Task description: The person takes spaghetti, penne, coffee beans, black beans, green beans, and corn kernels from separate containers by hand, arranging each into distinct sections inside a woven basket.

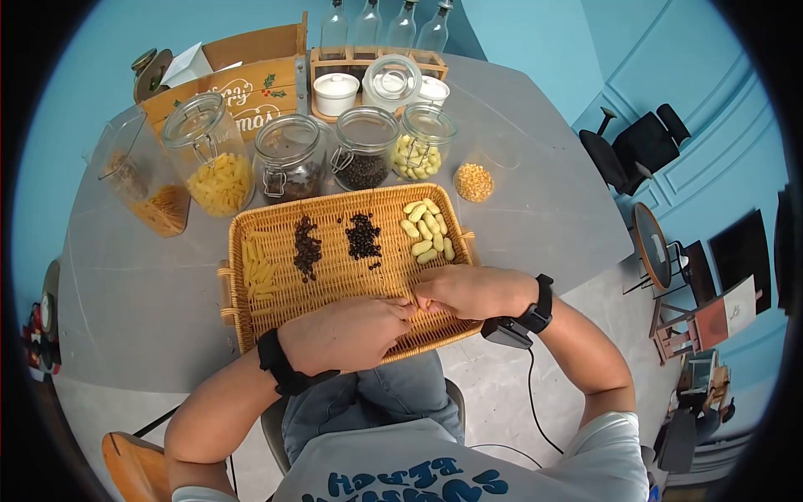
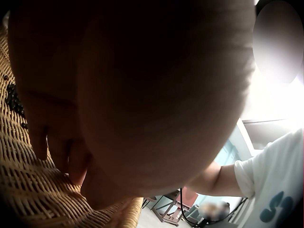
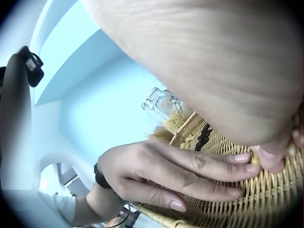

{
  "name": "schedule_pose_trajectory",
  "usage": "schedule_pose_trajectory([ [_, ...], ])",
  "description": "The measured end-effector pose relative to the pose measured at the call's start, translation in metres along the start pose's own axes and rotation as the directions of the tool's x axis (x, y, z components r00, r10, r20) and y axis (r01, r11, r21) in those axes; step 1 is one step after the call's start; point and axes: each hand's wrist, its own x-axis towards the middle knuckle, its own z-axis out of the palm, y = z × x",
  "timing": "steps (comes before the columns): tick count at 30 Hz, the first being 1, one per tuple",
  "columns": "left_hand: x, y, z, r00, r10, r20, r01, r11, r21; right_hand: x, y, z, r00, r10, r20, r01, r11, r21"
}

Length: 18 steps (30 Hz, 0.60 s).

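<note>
A rectangular wicker basket [image 1: 335, 289] carries pasta tubes [image 1: 261, 268], small dark-brown pieces [image 1: 307, 248], black beans [image 1: 363, 238] and peanuts in the shell [image 1: 428, 230]. Over its near right part my two hands meet at the fingertips. My right hand [image 1: 477, 291] has its fingers bent down to the weave, and a yellow corn kernel [image 3: 255, 162] shows at its fingertips in the right wrist view. My left hand [image 1: 347, 333] lies palm down with fingers stretched, its fingertips beside that kernel. In the left wrist view the left hand [image 2: 156, 104] is dark and hides most of the work.
Behind the basket stand glass jars of pasta [image 1: 220, 182], dark pieces [image 1: 288, 178], black beans [image 1: 365, 170] and peanuts [image 1: 416, 157]. A clear container of corn kernels [image 1: 474, 182] is at the right, a spaghetti container [image 1: 163, 209] at the left. Farther back are bottles [image 1: 368, 29] and a wooden crate [image 1: 226, 100].
</note>
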Motion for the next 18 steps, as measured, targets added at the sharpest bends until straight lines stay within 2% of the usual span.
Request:
schedule_pose_trajectory([
  [2, 0.0, -0.001, 0.002, 0.999, -0.041, 0.021, 0.041, 0.999, -0.029, -0.002, -0.003, -0.004, 0.998, 0.018, 0.057, -0.021, 0.998, 0.057],
  [5, 0.0, -0.003, 0.004, 1.0, 0.006, -0.011, -0.006, 1.0, 0.004, -0.007, -0.009, -0.007, 0.999, 0.01, 0.035, -0.013, 0.996, 0.086],
  [7, 0.0, 0.0, 0.0, 0.997, -0.068, 0.039, 0.07, 0.996, -0.06, -0.008, -0.008, -0.009, 1.0, -0.002, 0.017, 0.0, 0.995, 0.095],
  [11, -0.001, -0.003, 0.003, 0.998, -0.049, 0.03, 0.05, 0.998, -0.049, -0.014, -0.009, -0.017, 0.998, -0.03, -0.059, 0.039, 0.989, 0.145],
  [13, -0.002, -0.004, 0.005, 0.999, 0.014, -0.034, -0.014, 1.0, 0.003, -0.019, -0.013, -0.022, 0.998, -0.021, -0.067, 0.03, 0.99, 0.136],
  [15, 0.001, -0.007, 0.01, 0.999, 0.037, -0.039, -0.036, 0.999, 0.007, -0.02, -0.017, -0.026, 0.997, -0.013, -0.076, 0.022, 0.992, 0.126],
  [17, 0.002, -0.007, 0.009, 0.997, 0.056, -0.047, -0.056, 0.998, 0.014, -0.019, -0.021, -0.029, 0.992, 0.076, -0.103, -0.063, 0.99, 0.124],
  [18, 0.002, -0.006, 0.006, 0.998, 0.039, -0.043, -0.04, 0.999, -0.018, -0.017, -0.02, -0.028, 0.992, 0.075, -0.105, -0.062, 0.991, 0.121],
])
